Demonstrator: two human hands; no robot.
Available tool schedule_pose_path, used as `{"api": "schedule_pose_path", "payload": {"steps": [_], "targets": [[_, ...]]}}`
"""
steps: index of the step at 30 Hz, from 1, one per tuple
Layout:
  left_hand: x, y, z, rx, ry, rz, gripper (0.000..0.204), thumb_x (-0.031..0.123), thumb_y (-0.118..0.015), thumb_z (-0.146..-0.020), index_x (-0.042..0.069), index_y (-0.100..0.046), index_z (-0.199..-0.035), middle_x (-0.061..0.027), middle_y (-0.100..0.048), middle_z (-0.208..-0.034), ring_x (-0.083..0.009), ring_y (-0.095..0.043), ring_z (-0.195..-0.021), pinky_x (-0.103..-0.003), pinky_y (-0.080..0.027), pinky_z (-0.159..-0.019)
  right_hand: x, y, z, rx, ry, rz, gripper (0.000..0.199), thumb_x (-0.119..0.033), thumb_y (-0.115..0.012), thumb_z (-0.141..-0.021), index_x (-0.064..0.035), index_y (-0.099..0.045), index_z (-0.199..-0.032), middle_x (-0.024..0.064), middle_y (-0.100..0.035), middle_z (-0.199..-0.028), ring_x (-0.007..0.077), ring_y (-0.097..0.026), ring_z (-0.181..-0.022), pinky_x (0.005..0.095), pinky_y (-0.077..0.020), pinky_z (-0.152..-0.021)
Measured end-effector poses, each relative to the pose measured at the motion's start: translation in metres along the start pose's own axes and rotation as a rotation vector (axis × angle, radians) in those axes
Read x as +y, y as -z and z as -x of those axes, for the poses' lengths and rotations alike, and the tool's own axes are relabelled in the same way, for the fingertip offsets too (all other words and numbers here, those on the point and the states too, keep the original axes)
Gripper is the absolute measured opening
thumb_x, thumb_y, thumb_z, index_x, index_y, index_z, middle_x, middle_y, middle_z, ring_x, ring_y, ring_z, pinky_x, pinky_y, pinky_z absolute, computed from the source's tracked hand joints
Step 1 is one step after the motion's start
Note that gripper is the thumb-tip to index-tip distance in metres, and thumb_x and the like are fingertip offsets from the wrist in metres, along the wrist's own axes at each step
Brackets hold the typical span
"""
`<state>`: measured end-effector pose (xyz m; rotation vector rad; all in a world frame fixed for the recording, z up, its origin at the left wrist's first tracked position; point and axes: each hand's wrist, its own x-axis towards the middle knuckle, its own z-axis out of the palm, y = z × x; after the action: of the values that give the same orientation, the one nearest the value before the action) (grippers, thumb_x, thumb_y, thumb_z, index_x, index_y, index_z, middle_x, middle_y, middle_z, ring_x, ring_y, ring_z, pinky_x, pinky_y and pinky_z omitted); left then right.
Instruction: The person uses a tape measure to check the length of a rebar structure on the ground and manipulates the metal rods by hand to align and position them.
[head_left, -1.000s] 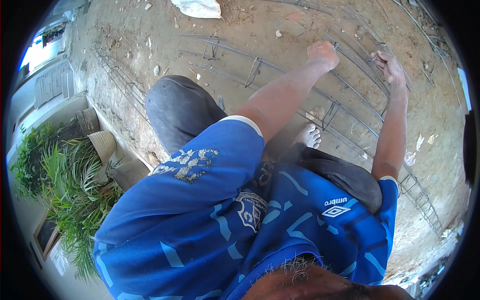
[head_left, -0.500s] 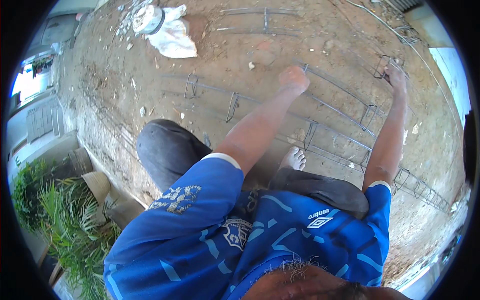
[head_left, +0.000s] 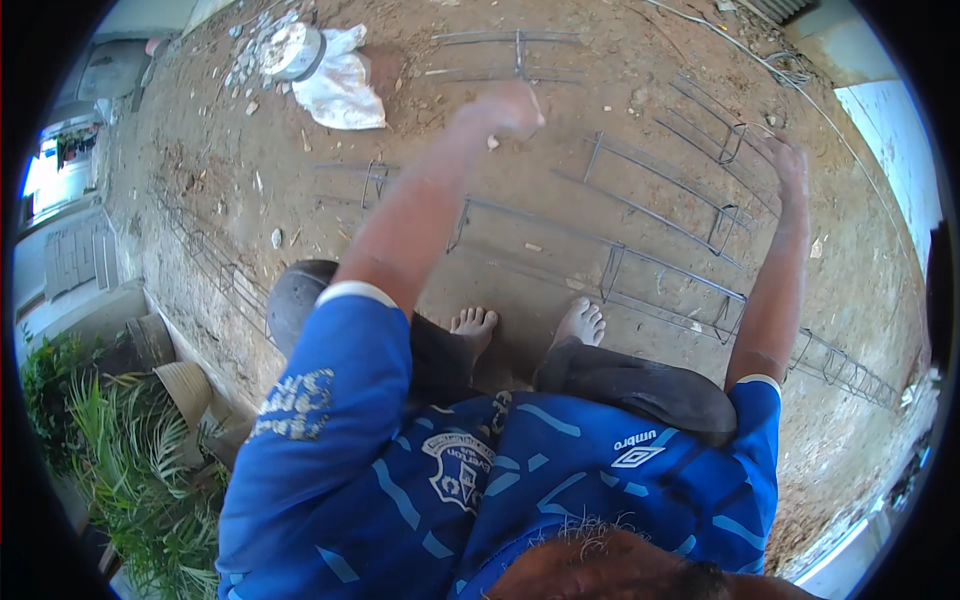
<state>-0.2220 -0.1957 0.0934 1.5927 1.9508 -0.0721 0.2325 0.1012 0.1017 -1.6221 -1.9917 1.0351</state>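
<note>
Left hand (head_left: 515, 110) blurred above bare dirt (head_left: 620, 70); grip unreadable. Right hand (head_left: 785, 165) beside the thin steel-bar frame (head_left: 722, 159), which stretches leftward from it; can't tell if gripping. Best handled, I'd judge, low and level, without twisting.

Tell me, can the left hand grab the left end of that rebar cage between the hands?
Probably yes. The left hand, though blurred, shows up and left of the rebar cage's left end in the picture, with only dirt between them. Its height above the ground is hard to tell.
</note>
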Motion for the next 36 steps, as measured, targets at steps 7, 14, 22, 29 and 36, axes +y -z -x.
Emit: {"api": "schedule_pose_path", "payload": {"steps": [7, 14, 22, 29, 36], "targets": [[-0.183, 0.125, 0.121, 0.247, 0.365, -0.346, 0.029, 0.024, -0.057, -0.081, 0.002, -0.073, -0.092, -0.0205, -0.070, -0.101, -0.0374, -0.067, -0.095, -0.046, -0.053, -0.084, -0.109, 0.087, -0.015, -0.201, 0.033, 0.225, 0.060, -0.041, -0.064, -0.086, -0.0048, -0.058, -0.133, 0.0119, -0.062, -0.128, 0.0236, -0.055, -0.119, 0.0387, -0.0392, -0.100], [-0.340, -0.003, 0.239, -0.214, 0.434, -0.512, 0.029, 0.019, -0.058, -0.079, -0.002, -0.072, -0.093, -0.0225, -0.070, -0.103, -0.0365, -0.067, -0.099, -0.045, -0.053, -0.086, -0.193, 0.082, -0.043, -0.365, 0.134, 0.450, 0.069, -0.051, -0.060, -0.087, -0.0114, -0.049, -0.143, 0.0076, -0.054, -0.138, 0.0227, -0.051, -0.123, 0.0423, -0.0327, -0.103], [-0.330, -0.097, 0.224, -0.158, 0.463, -0.041, 0.025, 0.032, -0.064, -0.080, 0.016, -0.074, -0.097, -0.0184, -0.070, -0.091, -0.0335, -0.069, -0.088, -0.044, -0.055, -0.080, -0.163, -0.002, 0.048, -0.541, 0.004, 0.286, 0.056, -0.041, -0.062, -0.086, -0.0088, -0.058, -0.131, 0.0027, -0.063, -0.110, 0.0151, -0.058, -0.097, 0.0342, -0.0399, -0.082], [-0.298, -0.083, 0.224, 0.221, 0.872, 0.085, 0.047, 0.039, -0.067, -0.081, 0.003, -0.069, -0.112, -0.0228, -0.065, -0.118, -0.0372, -0.063, -0.112, -0.043, -0.050, -0.097, -0.135, 0.004, 0.047, -0.534, -0.071, 0.349, 0.053, -0.033, -0.063, -0.085, -0.0071, -0.057, -0.132, 0.0010, -0.064, -0.100, 0.0134, -0.060, -0.093, 0.0297, -0.0409, -0.073], [-0.328, -0.109, 0.215, 0.494, 0.502, -0.103, 0.053, 0.035, -0.061, -0.086, -0.001, -0.057, -0.125, -0.0232, -0.068, -0.111, -0.0359, -0.068, -0.103, -0.043, -0.055, -0.088, -0.132, 0.009, 0.033, -0.560, -0.104, 0.361, 0.056, -0.036, -0.062, -0.087, -0.0073, -0.055, -0.134, 0.0031, -0.064, -0.108, 0.0150, -0.060, -0.097, 0.0318, -0.0415, -0.080]]}}
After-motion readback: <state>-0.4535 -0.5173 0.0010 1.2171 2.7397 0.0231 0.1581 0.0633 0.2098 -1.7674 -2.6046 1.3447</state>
